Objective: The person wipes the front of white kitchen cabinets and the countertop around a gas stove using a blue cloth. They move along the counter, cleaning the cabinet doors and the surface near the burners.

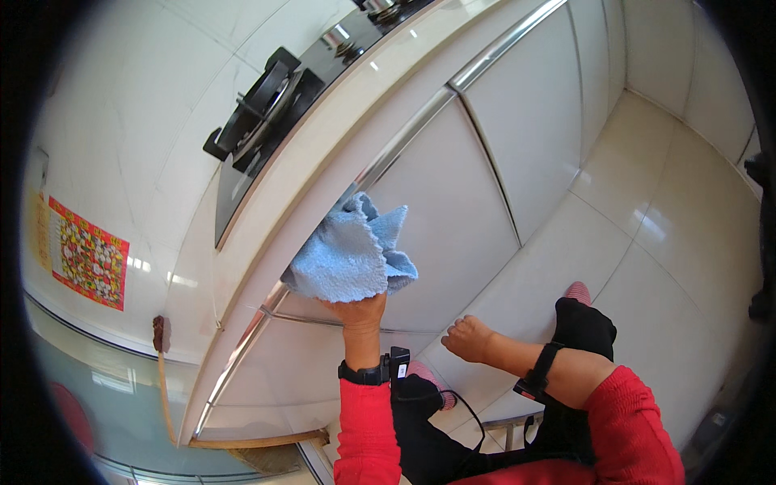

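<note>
A light blue cloth (343, 257) lies bunched over the fingers of my left hand (360, 312), pressed to the white cabinet front (440, 178). It covers part of the shiny metal strip (404, 139) along the top of the doors. The fingers under the cloth are hidden; only the wrist side of the hand shows. Away from the cabinet, above the floor, my right hand (467, 339) is curled into a loose fist with nothing visible in it.
Above the cabinet runs a pale countertop edge (339, 105) with a black gas stove (267, 105). A wooden stick with a dark tip (160, 339) leans at the lower left. A colourful red calendar (87, 255) hangs on the wall. Tiled floor (638, 210) extends right.
</note>
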`<action>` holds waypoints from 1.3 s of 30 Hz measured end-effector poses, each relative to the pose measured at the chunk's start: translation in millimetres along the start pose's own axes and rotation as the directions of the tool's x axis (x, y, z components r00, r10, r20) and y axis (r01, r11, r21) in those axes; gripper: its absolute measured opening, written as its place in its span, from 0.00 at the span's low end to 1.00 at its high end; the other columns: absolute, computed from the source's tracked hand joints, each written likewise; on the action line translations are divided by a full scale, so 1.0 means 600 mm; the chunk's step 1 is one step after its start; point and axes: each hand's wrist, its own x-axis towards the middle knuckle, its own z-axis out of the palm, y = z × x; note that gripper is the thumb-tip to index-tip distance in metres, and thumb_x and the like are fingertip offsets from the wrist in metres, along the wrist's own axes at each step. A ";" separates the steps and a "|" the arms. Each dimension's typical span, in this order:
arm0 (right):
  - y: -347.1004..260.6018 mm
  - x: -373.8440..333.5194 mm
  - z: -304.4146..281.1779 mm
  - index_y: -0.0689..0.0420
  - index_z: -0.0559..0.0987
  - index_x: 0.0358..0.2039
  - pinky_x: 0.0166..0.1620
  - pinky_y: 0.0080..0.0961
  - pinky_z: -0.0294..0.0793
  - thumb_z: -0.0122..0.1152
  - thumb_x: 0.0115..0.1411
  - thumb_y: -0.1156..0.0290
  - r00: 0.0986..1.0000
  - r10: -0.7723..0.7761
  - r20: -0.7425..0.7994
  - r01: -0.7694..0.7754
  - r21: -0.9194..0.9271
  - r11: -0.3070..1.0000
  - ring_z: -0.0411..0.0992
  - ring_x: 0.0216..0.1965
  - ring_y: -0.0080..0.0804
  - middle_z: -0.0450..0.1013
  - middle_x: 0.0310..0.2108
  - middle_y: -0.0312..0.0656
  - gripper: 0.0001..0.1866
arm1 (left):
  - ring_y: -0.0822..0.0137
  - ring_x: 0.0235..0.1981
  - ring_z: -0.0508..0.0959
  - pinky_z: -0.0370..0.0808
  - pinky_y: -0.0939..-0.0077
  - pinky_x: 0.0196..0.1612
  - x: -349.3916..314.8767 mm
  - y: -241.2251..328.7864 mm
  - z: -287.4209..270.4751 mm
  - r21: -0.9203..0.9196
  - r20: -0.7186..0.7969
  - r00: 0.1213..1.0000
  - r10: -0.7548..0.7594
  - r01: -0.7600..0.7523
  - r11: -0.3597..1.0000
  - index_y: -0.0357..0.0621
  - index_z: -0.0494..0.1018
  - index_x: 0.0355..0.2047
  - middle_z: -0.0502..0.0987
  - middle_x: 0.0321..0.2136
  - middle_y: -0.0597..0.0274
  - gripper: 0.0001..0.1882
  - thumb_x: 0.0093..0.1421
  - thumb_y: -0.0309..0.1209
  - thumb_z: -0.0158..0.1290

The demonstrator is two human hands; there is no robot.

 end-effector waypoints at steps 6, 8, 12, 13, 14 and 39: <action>-0.022 -0.012 -0.017 0.50 0.81 0.28 0.32 0.33 0.71 0.55 0.55 0.67 0.997 0.065 0.038 -0.066 0.028 0.997 0.78 0.32 0.36 0.78 0.26 0.38 0.07 | 0.43 0.59 0.67 0.58 0.38 0.58 0.089 0.044 0.002 -0.145 0.145 0.989 0.011 0.010 0.989 0.56 0.75 0.52 0.74 0.54 0.55 0.25 0.52 0.41 0.60; -0.019 -0.015 -0.020 0.50 0.81 0.29 0.32 0.33 0.71 0.55 0.55 0.67 0.996 0.079 0.041 -0.081 0.043 0.996 0.78 0.32 0.36 0.78 0.27 0.38 0.07 | 0.43 0.59 0.67 0.58 0.38 0.58 0.111 0.061 0.016 -0.147 0.210 0.978 -0.001 0.033 0.989 0.56 0.75 0.52 0.74 0.54 0.55 0.25 0.52 0.41 0.59; -0.007 -0.020 -0.028 0.50 0.81 0.29 0.33 0.34 0.72 0.55 0.56 0.67 0.995 0.080 0.062 -0.083 0.046 0.996 0.79 0.33 0.37 0.79 0.29 0.38 0.07 | 0.46 0.63 0.63 0.53 0.40 0.63 0.140 0.088 0.045 -0.097 0.243 0.967 0.072 -0.049 0.994 0.55 0.72 0.57 0.71 0.59 0.56 0.30 0.55 0.50 0.56; -0.006 -0.019 -0.032 0.50 0.82 0.30 0.33 0.34 0.72 0.55 0.56 0.67 0.994 0.081 0.074 -0.085 0.051 0.995 0.79 0.34 0.37 0.79 0.29 0.38 0.07 | 0.47 0.63 0.63 0.52 0.41 0.63 0.145 0.093 0.053 -0.087 0.250 0.965 0.081 -0.061 0.994 0.56 0.71 0.57 0.71 0.59 0.57 0.30 0.56 0.50 0.55; -0.004 -0.019 -0.035 0.50 0.82 0.30 0.34 0.34 0.72 0.55 0.56 0.67 0.993 0.082 0.086 -0.087 0.056 0.995 0.79 0.34 0.37 0.80 0.30 0.38 0.07 | 0.48 0.64 0.62 0.51 0.41 0.64 0.151 0.100 0.061 -0.076 0.263 0.961 0.086 -0.068 0.995 0.56 0.71 0.57 0.70 0.59 0.58 0.29 0.57 0.51 0.54; -0.036 -0.005 -0.049 0.47 0.86 0.38 0.28 0.39 0.72 0.60 0.57 0.69 0.938 0.121 0.325 -0.158 0.090 0.983 0.78 0.42 0.34 0.81 0.40 0.31 0.10 | 0.47 0.63 0.63 0.51 0.33 0.60 0.236 0.188 0.130 -0.145 0.178 0.972 0.156 -0.131 0.981 0.56 0.72 0.56 0.70 0.59 0.57 0.30 0.54 0.52 0.54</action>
